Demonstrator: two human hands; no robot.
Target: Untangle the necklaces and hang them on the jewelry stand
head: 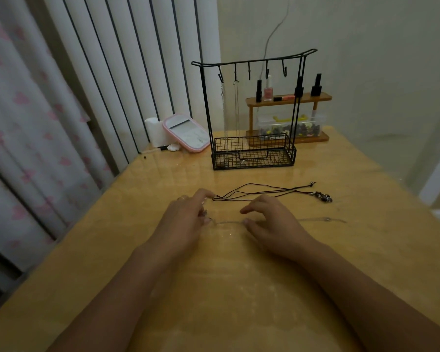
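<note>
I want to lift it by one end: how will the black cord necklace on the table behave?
The black cord necklace lies in loose, slack loops, so it is probably floppy and will droop. Its beads cluster at one end, so that end likely swings down like a weight. The cord looks thin and light, so the glossy table should let it drag easily.

no readable text, labels or numbers
</note>
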